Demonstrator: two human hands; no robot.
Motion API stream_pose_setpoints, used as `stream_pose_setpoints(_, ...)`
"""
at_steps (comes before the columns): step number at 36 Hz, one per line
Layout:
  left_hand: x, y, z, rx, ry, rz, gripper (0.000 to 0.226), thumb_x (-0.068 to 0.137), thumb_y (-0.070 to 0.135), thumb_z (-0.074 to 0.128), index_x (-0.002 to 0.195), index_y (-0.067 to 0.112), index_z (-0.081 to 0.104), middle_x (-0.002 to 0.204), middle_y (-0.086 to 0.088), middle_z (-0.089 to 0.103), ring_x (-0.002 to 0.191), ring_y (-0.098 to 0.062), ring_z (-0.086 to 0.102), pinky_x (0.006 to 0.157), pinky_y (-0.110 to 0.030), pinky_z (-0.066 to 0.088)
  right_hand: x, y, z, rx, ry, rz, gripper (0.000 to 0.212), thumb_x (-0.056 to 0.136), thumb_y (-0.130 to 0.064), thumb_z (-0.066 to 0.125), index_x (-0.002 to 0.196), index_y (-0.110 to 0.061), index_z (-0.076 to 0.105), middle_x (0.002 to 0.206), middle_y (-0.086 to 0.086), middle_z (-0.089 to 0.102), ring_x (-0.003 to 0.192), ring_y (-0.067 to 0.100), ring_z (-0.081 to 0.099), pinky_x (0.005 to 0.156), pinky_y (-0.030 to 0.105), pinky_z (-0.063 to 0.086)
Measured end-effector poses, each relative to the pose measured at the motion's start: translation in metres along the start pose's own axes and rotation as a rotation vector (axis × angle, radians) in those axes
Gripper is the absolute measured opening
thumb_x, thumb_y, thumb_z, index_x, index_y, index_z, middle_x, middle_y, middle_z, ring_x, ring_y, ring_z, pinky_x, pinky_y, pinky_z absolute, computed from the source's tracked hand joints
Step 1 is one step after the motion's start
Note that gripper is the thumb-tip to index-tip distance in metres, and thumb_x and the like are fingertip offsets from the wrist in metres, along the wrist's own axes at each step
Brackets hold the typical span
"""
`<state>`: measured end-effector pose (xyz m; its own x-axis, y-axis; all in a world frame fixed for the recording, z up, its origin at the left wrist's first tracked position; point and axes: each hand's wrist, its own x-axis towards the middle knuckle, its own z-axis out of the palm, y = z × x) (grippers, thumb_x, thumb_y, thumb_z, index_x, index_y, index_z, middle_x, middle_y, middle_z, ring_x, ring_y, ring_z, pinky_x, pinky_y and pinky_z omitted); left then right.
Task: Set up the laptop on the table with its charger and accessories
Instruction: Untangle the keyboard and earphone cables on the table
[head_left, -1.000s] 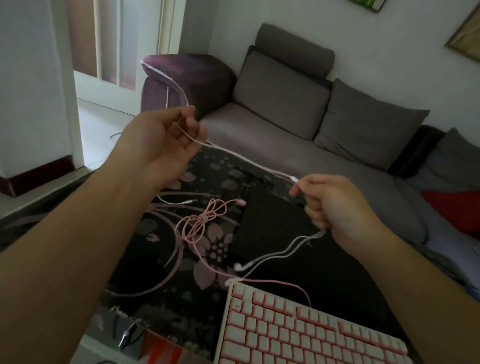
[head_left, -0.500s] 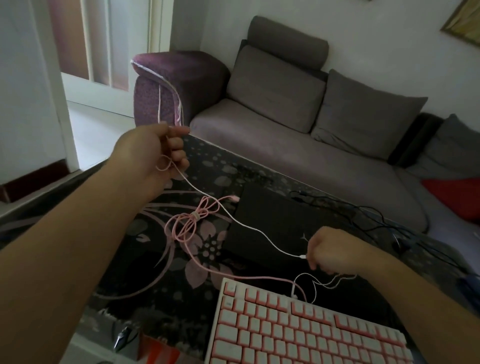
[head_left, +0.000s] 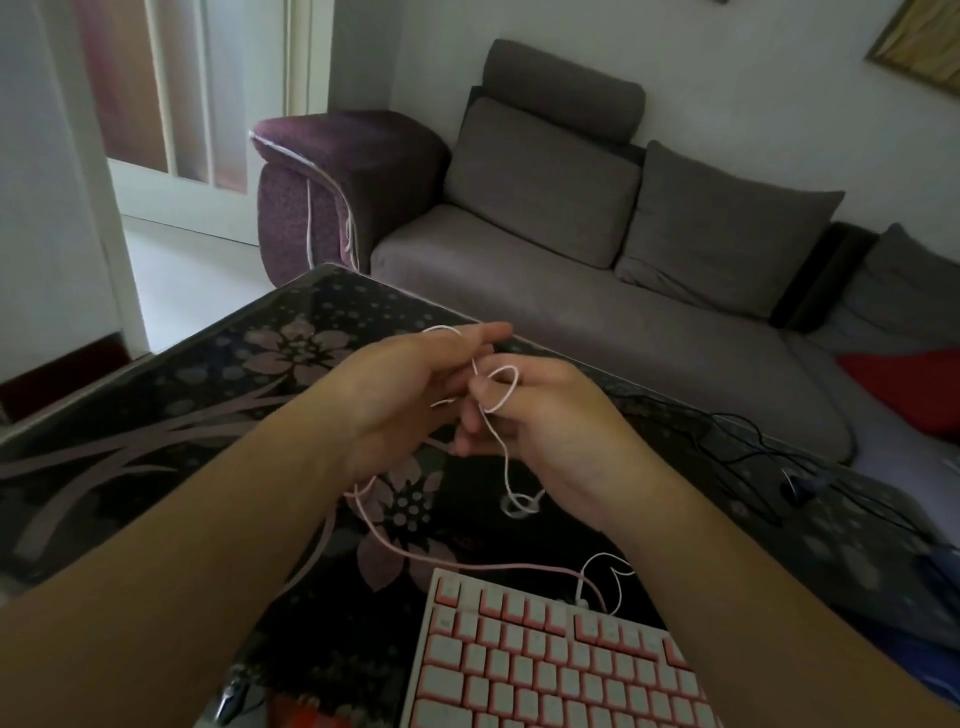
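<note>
a person's two bare hands meet above a dark glass table (head_left: 171, 415) printed with pale flowers, working a thin white cable (head_left: 500, 441), probably earphones. the left hand (head_left: 400, 395) is raised with its palm turned toward the right, fingers curled and pinching a strand near the fingertips, while a loop rides over the top of them. the right hand (head_left: 540, 410) faces it, thumb and fingers pinching a small loop of the same cable, seemingly to untangle or coil it so it lies tidy. from the right hand the cable hangs down to a small knot of loops just above the table. the hands cover the middle of the table, so the laptop cannot be made out; it may lie beneath them. a pink and white keyboard (head_left: 550, 670) sits at the near edge, with a pink cable (head_left: 415, 556) curving across the table to it. black cables (head_left: 737, 441) trail along the far right side. a grey sofa (head_left: 597, 291) stands behind.
</note>
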<state>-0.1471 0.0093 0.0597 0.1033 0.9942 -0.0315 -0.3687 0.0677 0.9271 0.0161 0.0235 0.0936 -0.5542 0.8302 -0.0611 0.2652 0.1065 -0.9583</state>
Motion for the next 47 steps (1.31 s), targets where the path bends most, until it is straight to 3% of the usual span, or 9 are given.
stream_pose_setpoints(5,-0.001,0.007,-0.005,-0.212,0.127,-0.053,0.034,0.110,0.022,0.044,0.125,0.006,0.070,0.117,-0.011,0.078,0.110,-0.024,0.075,0.098,-0.041,0.057,-0.006,0.011,-0.008,0.087,-0.002,0.146,0.025,0.108,-0.013,0.046,0.106,-0.004,0.069,0.064,-0.001,0.045,0.048,0.012,0.036,0.042,0.024,0.031)
stream_pose_setpoints(11,0.002,0.025,-0.030,-0.533,0.451,0.012,0.027,0.111,0.016,0.042,0.107,0.004,0.066,0.062,0.001,0.056,0.050,-0.009,0.059,0.063,-0.034,0.064,-0.024,0.028,-0.027,-0.066,0.086,0.249,0.032,0.110,-0.025,0.047,0.096,-0.006,0.068,0.057,-0.004,0.040,0.048,0.011,0.034,0.045,0.024,0.028)
stream_pose_setpoints(19,0.002,0.038,-0.072,-0.649,0.679,0.073,0.036,0.112,0.025,0.037,0.103,0.009,0.068,0.056,0.005,0.045,0.044,-0.006,0.040,0.048,-0.018,0.047,-0.030,0.033,-0.048,-0.193,0.285,0.523,0.039,0.106,-0.016,0.053,0.068,-0.012,0.051,0.051,-0.001,0.036,0.038,0.010,0.031,0.038,0.022,0.026)
stream_pose_setpoints(24,-0.002,0.040,-0.085,-0.504,0.755,0.132,0.039,0.111,0.022,0.033,0.125,0.009,0.067,0.055,0.008,0.046,0.043,-0.005,0.036,0.042,-0.019,0.038,-0.031,0.038,-0.050,-0.577,0.103,0.690,0.038,0.106,-0.027,0.058,0.070,-0.013,0.064,0.048,-0.003,0.047,0.038,0.011,0.041,0.044,0.024,0.037)
stream_pose_setpoints(30,-0.001,0.039,-0.052,0.348,0.657,-0.023,0.032,0.105,0.011,0.048,0.132,0.013,0.064,0.076,-0.002,0.061,0.050,-0.011,0.052,0.043,-0.025,0.043,-0.027,0.032,-0.042,-0.879,0.120,0.365,0.008,0.103,-0.024,0.060,0.101,-0.029,0.066,0.103,-0.008,0.070,0.087,0.003,0.065,0.069,0.021,0.050)
stream_pose_setpoints(37,0.003,0.020,-0.033,0.867,-0.089,-0.287,0.032,0.103,0.002,0.044,0.105,0.013,0.074,0.080,-0.009,0.071,0.050,-0.012,0.054,0.049,-0.025,0.042,0.008,0.023,-0.023,-0.734,0.111,-0.008,0.085,0.099,-0.002,0.063,0.160,-0.050,0.026,0.157,-0.014,0.037,0.100,0.004,0.067,0.075,0.022,0.057)
stream_pose_setpoints(40,0.006,0.017,-0.032,0.935,-0.195,-0.306,0.033,0.100,0.001,0.044,0.101,0.013,0.075,0.078,-0.005,0.071,0.053,-0.012,0.055,0.053,-0.026,0.044,0.023,0.023,-0.013,-0.708,0.016,-0.082,0.085,0.100,-0.001,0.061,0.157,-0.056,0.030,0.152,-0.020,0.040,0.097,0.001,0.069,0.081,0.023,0.059)
stream_pose_setpoints(43,0.011,0.015,-0.036,0.922,-0.158,-0.279,0.032,0.098,0.000,0.045,0.096,0.012,0.075,0.073,-0.004,0.068,0.053,-0.015,0.052,0.052,-0.026,0.042,0.036,0.027,-0.005,-0.747,-0.015,-0.036,0.040,0.103,-0.007,0.060,0.126,-0.037,0.071,0.120,-0.011,0.073,0.093,0.004,0.072,0.087,0.035,0.064)
stream_pose_setpoints(47,0.016,0.014,-0.043,0.872,-0.051,-0.271,0.036,0.096,-0.001,0.043,0.090,0.012,0.076,0.069,-0.007,0.067,0.049,-0.016,0.052,0.046,-0.024,0.041,0.041,0.027,0.006,-0.353,-0.035,0.122,0.034,0.098,0.011,0.053,0.109,-0.011,0.076,0.098,0.012,0.080,0.092,0.027,0.078,0.083,0.046,0.065)
